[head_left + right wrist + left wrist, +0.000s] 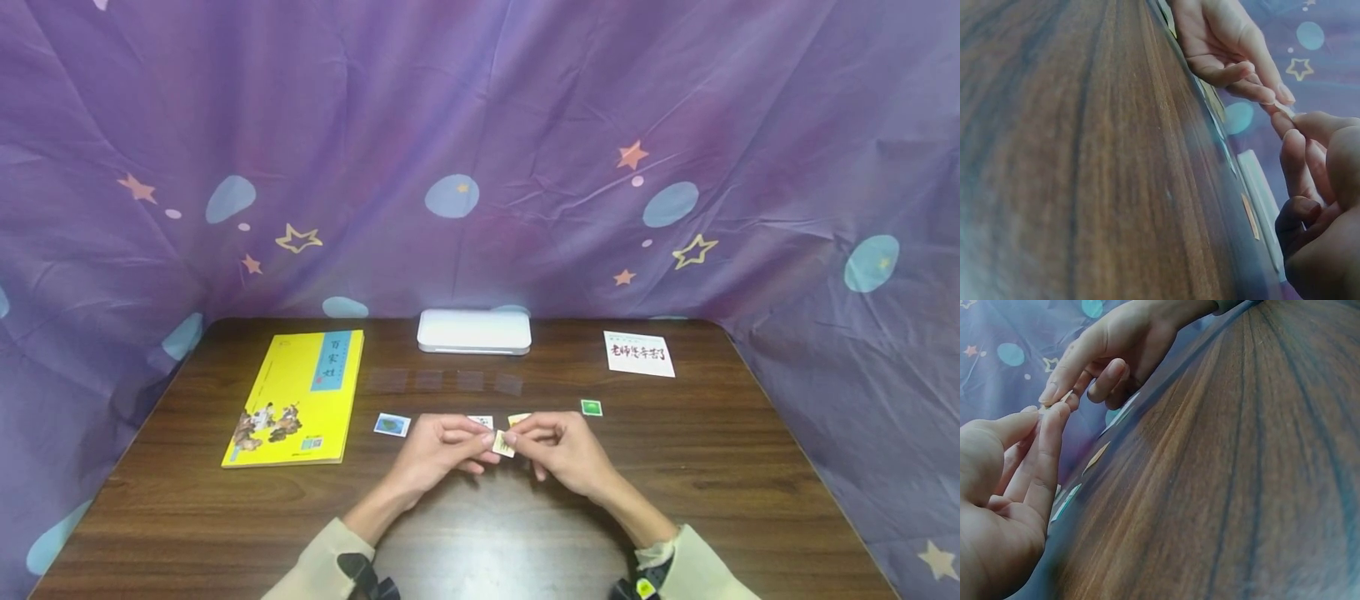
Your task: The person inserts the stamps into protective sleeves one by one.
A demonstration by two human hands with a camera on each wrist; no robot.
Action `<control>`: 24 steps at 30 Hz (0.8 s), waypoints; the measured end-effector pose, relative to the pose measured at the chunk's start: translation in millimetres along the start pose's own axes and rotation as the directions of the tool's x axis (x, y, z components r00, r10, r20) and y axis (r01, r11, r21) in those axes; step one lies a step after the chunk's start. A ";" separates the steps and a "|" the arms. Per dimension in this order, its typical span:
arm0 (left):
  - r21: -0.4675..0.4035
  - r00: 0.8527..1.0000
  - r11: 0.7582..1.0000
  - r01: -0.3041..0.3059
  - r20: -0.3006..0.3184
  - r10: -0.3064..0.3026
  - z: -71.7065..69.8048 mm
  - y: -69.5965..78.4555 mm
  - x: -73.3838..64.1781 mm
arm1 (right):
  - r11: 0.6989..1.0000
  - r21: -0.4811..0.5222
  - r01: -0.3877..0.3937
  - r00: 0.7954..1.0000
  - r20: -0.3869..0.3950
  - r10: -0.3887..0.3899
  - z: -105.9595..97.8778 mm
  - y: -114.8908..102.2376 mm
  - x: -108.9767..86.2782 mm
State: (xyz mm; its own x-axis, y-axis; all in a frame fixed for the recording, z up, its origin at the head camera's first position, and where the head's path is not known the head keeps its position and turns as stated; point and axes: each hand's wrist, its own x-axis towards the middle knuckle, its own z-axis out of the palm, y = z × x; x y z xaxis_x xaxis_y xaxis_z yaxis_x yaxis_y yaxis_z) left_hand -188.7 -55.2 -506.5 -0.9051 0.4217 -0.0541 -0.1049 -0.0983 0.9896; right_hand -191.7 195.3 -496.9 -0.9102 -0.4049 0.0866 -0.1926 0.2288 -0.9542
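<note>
Between both hands, just above the table, is a small pale stamp-like card (504,444) with a dark print. The left hand (444,448) pinches its left edge between thumb and finger. From the other side, the right hand (564,450) pinches it too. Seen from the left wrist, the card is nearly edge-on between the fingertips (1054,412). Behind the hands lie a white card with dark marks (481,421) and a yellowish one (517,418), both partly hidden. A blue stamp-like card (392,425) lies left of the hands, a green one (592,407) to the right.
A yellow book (300,408) lies at the left of the brown wooden table (712,475). Several clear rectangles (429,380) form a row before a white case (474,332). White paper with red-brown writing (639,354) lies back right. A purple curtain (555,100) hangs behind.
</note>
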 end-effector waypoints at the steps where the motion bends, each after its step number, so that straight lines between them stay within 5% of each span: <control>1: 0.000 1.000 1.000 0.000 0.000 0.000 0.1 0.2 -0.1 | 1.000 -0.001 -0.002 1.000 -0.001 0.002 -0.1 0.2 0.0; 24: -0.032 1.000 0.999 0.004 0.013 -0.003 1.4 3.9 -0.6 | 1.000 0.012 0.005 1.000 -0.004 -0.005 -1.0 -0.3 0.9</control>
State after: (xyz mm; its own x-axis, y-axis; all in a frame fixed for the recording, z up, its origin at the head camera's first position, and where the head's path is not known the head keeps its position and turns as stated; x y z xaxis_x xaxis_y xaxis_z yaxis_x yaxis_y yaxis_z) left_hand -188.0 -54.5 -502.5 -0.8995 0.4334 -0.0556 -0.1213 -0.1255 0.9846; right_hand -192.8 195.8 -496.2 -0.9108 -0.4023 0.0929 -0.1930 0.2160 -0.9571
